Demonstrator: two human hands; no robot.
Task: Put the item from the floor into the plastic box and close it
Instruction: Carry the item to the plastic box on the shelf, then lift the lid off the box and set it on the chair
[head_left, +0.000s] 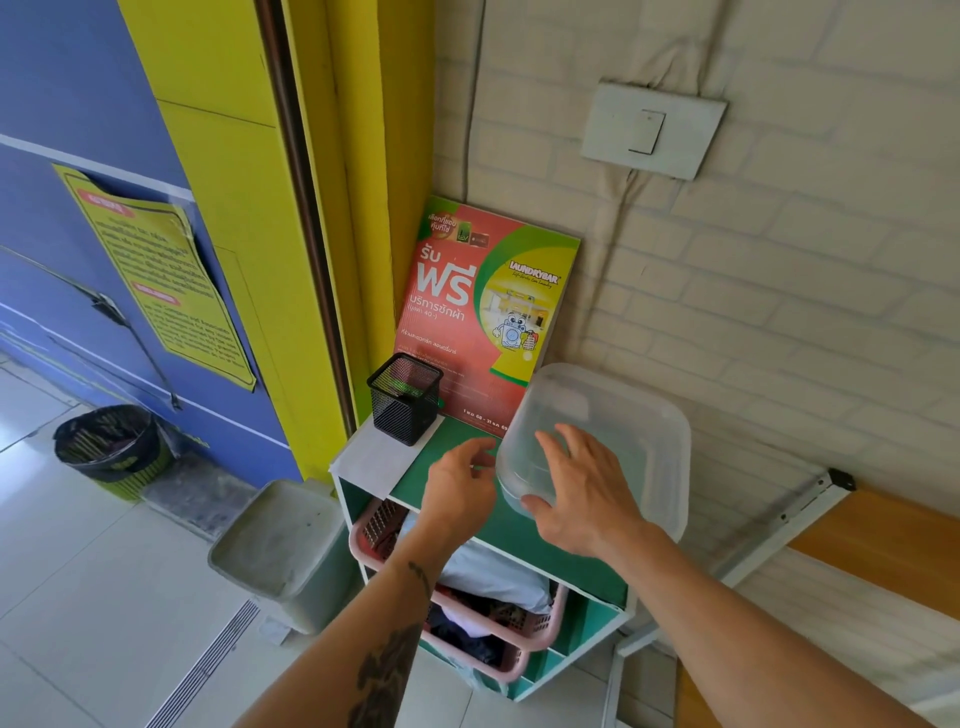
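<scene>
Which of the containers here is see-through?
The plastic box on the green shelf top, under the right hand. The mesh pen holder is black, the laundry basket pink, the floor bin dark.

Green-topped shelf unit (457, 525), on it clear plastic box (623, 441), black mesh cup (405, 397), leaning poster (483, 312)

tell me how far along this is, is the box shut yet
Looks close to finished, though the seal cannot be confirmed. The clear plastic box sits on the green shelf top with its lid apparently on. The right hand rests open on its front, the left hand hovers beside it, empty. Contents are unclear. Left: pressing the lid fully shut.
</scene>
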